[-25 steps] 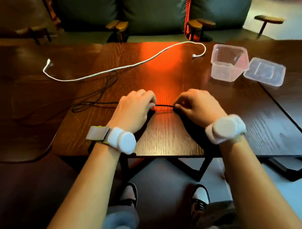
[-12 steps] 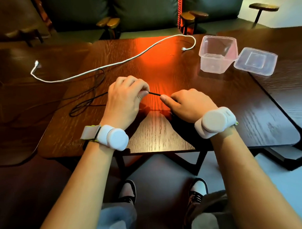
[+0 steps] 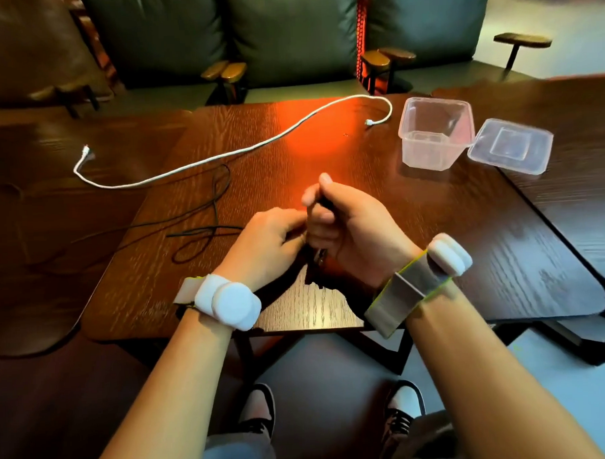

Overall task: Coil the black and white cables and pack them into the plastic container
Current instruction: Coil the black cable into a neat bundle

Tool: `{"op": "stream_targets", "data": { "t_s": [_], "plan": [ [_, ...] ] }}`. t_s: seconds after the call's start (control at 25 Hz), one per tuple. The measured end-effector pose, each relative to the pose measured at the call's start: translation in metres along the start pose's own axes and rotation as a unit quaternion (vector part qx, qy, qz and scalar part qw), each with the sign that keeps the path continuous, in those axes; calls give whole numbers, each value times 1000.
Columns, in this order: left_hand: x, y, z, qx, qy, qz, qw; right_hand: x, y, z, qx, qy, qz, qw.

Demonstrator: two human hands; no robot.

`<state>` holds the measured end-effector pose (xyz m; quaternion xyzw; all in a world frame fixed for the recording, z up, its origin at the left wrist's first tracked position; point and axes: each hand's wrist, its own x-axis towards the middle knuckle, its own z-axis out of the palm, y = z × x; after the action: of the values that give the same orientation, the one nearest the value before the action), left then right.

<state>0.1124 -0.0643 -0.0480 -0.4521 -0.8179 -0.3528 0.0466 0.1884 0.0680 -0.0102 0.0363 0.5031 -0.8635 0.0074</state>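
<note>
Two hands meet over the near middle of the tabletop (image 3: 466, 240).

Right hand (image 3: 349, 227): the grip is closed as an upright fist round the end of the black cable (image 3: 205, 229), with thumb and forefinger tip raised above it.

Left hand (image 3: 270, 240): the fingers are curled in against the right fist. The grip is narrow and looks to pinch the same cable just below, though the contact is partly hidden.

Taken from the hands, the slack black cable trails off towards 9 o'clock in loose, crossed loops. The white cable (image 3: 223, 153) lies untouched from 10 o'clock across to 1 o'clock. The plastic container (image 3: 425, 153) stands open at 2 o'clock with nothing visible inside, and its lid (image 3: 511, 146) is just beside it.

Assessment: coiling of the black cable has barely begun.

Recommendations:
- Keep the right fist as the fixed anchor on the end.
- Let the left hand feed slack in even turns of one size, small enough for the container.
- Draw the cable slowly, because the crossed loops at 9 o'clock could tighten into a knot.
- Hold the finished coil closed until it is inside, since a springy cable is likely to open out.

Change noted: half a second ago both hands lay low on the tabletop, slightly apart, with a short stretch of cable taut between them and the right forefinger extended. The right hand has since lifted and turned upright, and the left has closed against it. The white cable, container and lid appear unmoved on the tabletop.
</note>
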Motion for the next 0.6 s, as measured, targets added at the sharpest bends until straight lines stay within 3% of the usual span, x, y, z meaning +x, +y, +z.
{"op": "stream_targets", "data": {
  "t_s": [0.12,0.44,0.52,0.6],
  "plan": [
    [3,-4,2,41,-22,4,999,6,2,5,89,56,-41,994],
    [0,5,5,81,-61,15,995,21,7,6,186,189,-157,951],
    [-2,9,4,94,-44,-7,995,22,6,-1,157,226,-210,938],
    [-2,14,3,112,-40,-2,993,22,6,-8,13,290,-248,924]
  ]
}}
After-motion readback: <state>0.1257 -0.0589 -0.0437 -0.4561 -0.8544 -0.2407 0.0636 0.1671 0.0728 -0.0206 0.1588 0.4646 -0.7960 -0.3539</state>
